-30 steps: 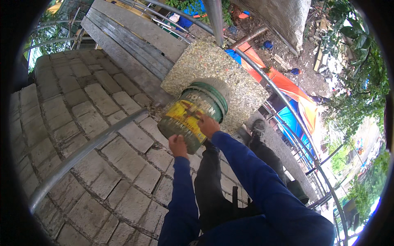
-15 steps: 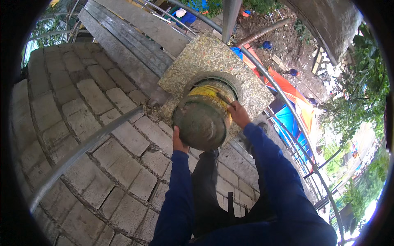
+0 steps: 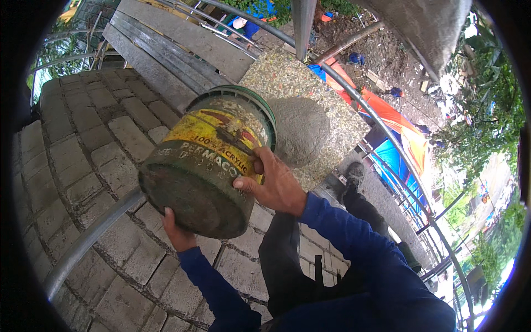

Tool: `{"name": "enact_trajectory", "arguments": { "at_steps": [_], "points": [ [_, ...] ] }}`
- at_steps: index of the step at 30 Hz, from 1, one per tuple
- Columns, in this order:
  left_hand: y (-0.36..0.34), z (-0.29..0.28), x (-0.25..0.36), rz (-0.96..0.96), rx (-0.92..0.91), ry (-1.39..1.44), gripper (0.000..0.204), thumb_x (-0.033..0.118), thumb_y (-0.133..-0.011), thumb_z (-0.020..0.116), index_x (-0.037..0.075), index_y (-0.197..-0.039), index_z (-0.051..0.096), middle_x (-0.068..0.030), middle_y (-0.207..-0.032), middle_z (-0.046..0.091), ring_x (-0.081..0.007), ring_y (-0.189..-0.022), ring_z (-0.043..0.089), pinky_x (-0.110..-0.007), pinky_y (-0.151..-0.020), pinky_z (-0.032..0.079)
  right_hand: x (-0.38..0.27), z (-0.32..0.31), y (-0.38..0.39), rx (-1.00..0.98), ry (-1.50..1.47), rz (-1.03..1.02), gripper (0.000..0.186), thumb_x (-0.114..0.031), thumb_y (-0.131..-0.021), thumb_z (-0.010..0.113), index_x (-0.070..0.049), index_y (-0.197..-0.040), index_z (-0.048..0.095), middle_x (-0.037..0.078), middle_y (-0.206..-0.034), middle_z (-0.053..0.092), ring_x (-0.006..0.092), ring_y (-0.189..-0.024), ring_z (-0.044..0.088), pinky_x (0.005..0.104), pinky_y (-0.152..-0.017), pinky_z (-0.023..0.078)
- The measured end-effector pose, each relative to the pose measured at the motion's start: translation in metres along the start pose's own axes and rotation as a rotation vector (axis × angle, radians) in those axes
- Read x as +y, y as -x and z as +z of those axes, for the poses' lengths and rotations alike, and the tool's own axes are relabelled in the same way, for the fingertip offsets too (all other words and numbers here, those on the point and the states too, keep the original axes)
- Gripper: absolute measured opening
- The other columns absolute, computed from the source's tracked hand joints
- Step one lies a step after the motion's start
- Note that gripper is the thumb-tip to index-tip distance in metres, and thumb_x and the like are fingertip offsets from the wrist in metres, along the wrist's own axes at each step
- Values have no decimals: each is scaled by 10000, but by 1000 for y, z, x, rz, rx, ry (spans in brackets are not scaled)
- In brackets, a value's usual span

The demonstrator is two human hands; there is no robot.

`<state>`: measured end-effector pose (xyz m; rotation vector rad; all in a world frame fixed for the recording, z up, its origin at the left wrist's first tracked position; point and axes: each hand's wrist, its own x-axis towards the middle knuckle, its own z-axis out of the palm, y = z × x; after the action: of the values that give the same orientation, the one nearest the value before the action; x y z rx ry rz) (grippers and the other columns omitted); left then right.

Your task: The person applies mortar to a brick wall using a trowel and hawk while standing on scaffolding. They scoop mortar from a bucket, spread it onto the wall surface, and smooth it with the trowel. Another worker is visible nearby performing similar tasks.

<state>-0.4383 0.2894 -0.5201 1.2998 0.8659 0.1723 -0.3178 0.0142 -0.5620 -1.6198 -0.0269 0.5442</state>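
Note:
A dirty dark-green paint bucket [image 3: 207, 146] with a yellow band is tilted in my hands, its base toward me and its rim pointing away. My left hand [image 3: 178, 232] grips the lower edge of the base, its thumb showing. Against the bucket's right side presses my right hand [image 3: 276, 180], thumb and fingers bent on the wall. A round mound of wet grey mortar [image 3: 301, 130] lies on a speckled board [image 3: 343, 119], just right of the bucket's rim. The bucket's inside is hidden from me.
A curved block wall [image 3: 116, 177] fills the left, crossed by a metal pipe [image 3: 91, 238]. Planks [image 3: 160, 47] run beyond the board. Scaffold tubes [image 3: 365, 102] curve along the right, above a drop with orange and blue tarps [image 3: 395, 155]. My shoe [image 3: 355, 172] stands by the board.
The bucket has come off the board and swung left toward the wall, in both hands. The mortar mound is now uncovered where the bucket's mouth was.

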Motion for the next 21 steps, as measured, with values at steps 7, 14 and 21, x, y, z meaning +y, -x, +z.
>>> {"name": "enact_trajectory", "arguments": {
  "at_steps": [7,14,21],
  "points": [
    [-114,27,-161,-512,107,-405,828,505,-813,678,76,-1429,329,-137,-1468,336,-374,-1291,392,-562,-966,394,165,-17,-70,114,109,173,701,-546,-866,605,67,-1176,466,262,-926,604,324,-911,616,407,-773,475],
    [-107,48,-149,-455,38,-321,785,445,-816,710,80,-1408,346,-126,-1419,397,-325,-1268,430,-515,-965,411,168,-36,-54,93,127,244,623,-518,-899,578,50,-1136,483,170,-920,575,213,-835,558,363,-728,448],
    [-44,63,-44,-89,81,-233,669,329,-864,681,-25,-1360,405,-136,-1288,529,-261,-1167,517,-360,-980,414,78,-33,-20,64,-60,121,764,-517,-874,616,19,-1358,368,41,-667,431,147,-626,453,334,-584,381]
  ]
}}
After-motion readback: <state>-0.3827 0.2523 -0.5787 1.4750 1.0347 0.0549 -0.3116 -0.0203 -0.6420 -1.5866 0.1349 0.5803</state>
